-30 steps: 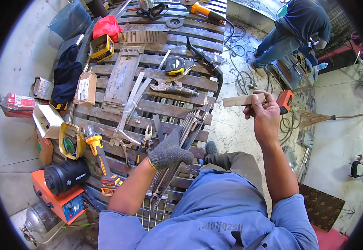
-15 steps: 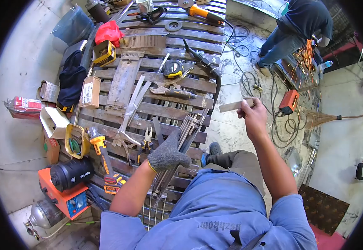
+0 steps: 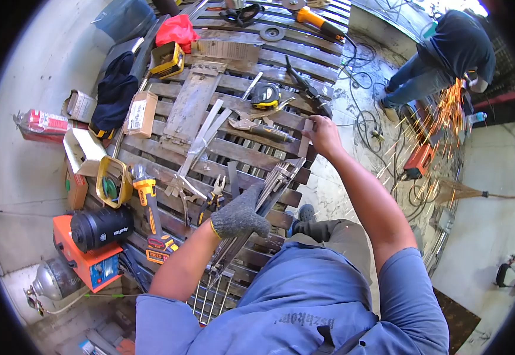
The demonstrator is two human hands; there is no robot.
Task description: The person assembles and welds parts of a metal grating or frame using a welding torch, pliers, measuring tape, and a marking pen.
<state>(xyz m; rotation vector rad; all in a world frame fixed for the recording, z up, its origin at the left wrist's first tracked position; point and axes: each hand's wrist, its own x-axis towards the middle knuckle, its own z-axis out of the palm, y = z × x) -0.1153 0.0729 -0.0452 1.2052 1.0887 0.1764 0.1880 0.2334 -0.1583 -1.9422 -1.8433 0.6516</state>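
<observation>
My left hand (image 3: 240,217), in a grey knit glove, is closed around the near part of a bundle of metal bars (image 3: 282,177) lying lengthwise on the slatted bench. Its fingers are partly hidden against the bars. Pinched in my bare right hand (image 3: 324,135) is a short flat metal strip (image 3: 306,141), held upright just beyond the bundle's far end. Left of the gloved hand lie pliers (image 3: 215,198) and a narrow metal strip (image 3: 233,177). An adjustable wrench (image 3: 245,124) and a tape measure (image 3: 265,95) lie farther up the bench.
The slatted bench (image 3: 240,155) also carries a cordless angle grinder (image 3: 148,204), thin flat strips (image 3: 203,139) and a black welding torch (image 3: 306,89). At right, a co-worker (image 3: 455,50) bends over bright sparks. Cables (image 3: 364,118) lie across the floor.
My right hand has moved left and away from me, bringing the metal strip over the bench edge and turning it upright. My left hand stays on the bars. The co-worker's sparks have spread.
</observation>
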